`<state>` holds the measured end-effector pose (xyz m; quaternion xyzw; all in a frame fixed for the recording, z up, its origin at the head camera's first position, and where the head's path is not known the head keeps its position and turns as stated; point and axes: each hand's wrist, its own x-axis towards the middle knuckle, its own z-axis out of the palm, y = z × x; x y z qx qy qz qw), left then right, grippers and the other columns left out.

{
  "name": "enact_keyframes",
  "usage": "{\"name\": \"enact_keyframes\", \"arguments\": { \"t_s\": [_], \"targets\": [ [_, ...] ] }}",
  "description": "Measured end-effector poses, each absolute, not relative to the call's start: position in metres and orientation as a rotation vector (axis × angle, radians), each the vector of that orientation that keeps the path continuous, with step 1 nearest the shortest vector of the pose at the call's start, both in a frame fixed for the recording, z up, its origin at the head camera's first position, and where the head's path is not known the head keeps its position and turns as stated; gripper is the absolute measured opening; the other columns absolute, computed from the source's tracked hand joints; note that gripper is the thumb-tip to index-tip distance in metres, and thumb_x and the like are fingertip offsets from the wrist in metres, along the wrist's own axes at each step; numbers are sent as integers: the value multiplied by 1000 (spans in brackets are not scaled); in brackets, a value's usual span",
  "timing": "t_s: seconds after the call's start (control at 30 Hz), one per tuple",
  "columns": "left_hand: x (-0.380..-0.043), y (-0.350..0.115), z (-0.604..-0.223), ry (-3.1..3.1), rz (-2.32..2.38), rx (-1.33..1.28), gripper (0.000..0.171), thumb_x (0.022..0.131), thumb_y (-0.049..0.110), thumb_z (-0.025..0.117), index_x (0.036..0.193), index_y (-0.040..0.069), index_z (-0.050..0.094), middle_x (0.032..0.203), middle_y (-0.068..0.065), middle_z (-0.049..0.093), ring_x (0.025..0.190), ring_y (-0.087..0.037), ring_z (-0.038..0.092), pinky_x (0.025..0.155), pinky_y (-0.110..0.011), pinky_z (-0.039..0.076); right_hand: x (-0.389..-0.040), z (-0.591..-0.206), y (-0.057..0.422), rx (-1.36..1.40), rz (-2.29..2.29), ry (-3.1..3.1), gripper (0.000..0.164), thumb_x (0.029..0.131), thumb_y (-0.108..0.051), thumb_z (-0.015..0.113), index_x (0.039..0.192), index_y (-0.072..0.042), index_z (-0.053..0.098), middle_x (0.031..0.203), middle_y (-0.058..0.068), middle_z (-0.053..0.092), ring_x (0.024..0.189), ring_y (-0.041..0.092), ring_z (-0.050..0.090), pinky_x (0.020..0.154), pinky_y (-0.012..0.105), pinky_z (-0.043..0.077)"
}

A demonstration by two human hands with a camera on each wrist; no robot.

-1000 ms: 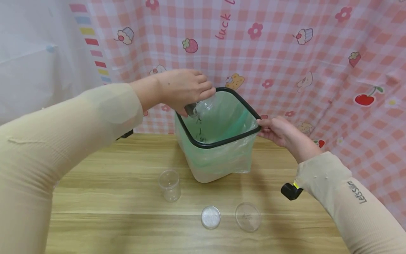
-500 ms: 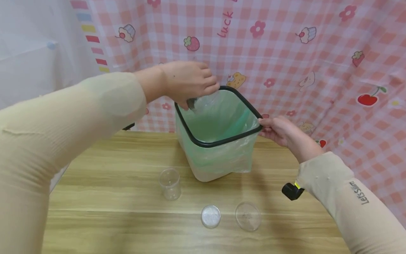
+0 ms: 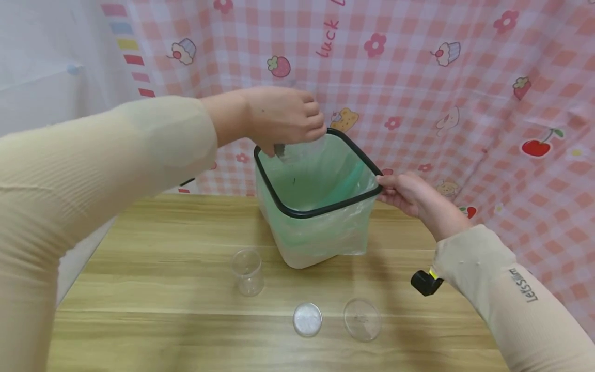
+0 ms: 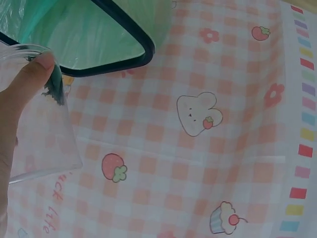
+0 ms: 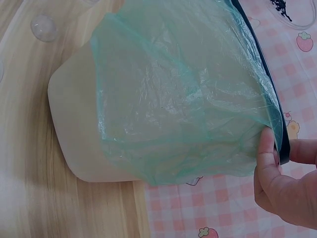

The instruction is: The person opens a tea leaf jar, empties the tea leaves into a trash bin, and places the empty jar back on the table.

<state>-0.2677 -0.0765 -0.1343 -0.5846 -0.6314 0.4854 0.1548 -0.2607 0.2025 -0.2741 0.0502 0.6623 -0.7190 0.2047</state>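
Note:
A bin lined with a thin green plastic bag stands on the wooden table, its black rim (image 3: 321, 210) on top. Over the bin's left back side my left hand (image 3: 285, 116) grips a clear plastic cup (image 4: 44, 139), tipped with its mouth toward the bin. Dark, dry-looking bits (image 4: 55, 89) cling inside the cup near its mouth. One small dark speck (image 3: 294, 181) shows against the green liner (image 3: 307, 191). My right hand (image 3: 404, 192) pinches the rim at the right corner, thumb on one side and fingers (image 5: 267, 148) against the bag.
In front of the bin stand a second clear cup (image 3: 248, 274), a small round container with a whitish top (image 3: 307, 320) and a clear round lid or dish (image 3: 362, 320). A pink checked curtain (image 3: 395, 77) hangs right behind the bin.
A stream of dark bits fell from the tipped cup into the bin one second ago; now only a speck shows. My left hand has risen slightly and shifted right. My right hand keeps its place.

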Motion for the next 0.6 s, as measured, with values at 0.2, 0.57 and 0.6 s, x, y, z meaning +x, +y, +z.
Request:
{"name": "enact_keyframes", "arguments": {
  "t_s": [0.2, 0.57, 0.6],
  "targets": [
    [-263, -69, -133, -1744, 1469, -1681, 91, 75, 54, 68, 135, -8, 38, 128, -24, 50, 113, -37, 51, 100, -43, 39, -261, -275, 202, 126, -2014, 1833, 10, 95, -3, 45, 90, 1, 53, 71, 2, 63, 67, 7, 62, 68, 21, 54],
    [-253, -54, -146, -1569, 1740, -1701, 83, 81, 48, 64, 137, -6, 35, 128, -25, 49, 115, -38, 49, 103, -45, 37, -261, -273, 202, 144, -2013, 1829, 10, 94, -3, 47, 89, 1, 54, 70, 3, 61, 65, 7, 60, 68, 21, 54],
    [-252, -52, -151, -1550, 1760, -1711, 80, 82, 46, 64, 137, -5, 35, 129, -25, 49, 115, -38, 49, 103, -45, 36, -261, -273, 202, 145, -2020, 1824, 11, 94, -3, 47, 87, 1, 54, 70, 3, 61, 64, 7, 58, 68, 21, 54]
  ]
}}
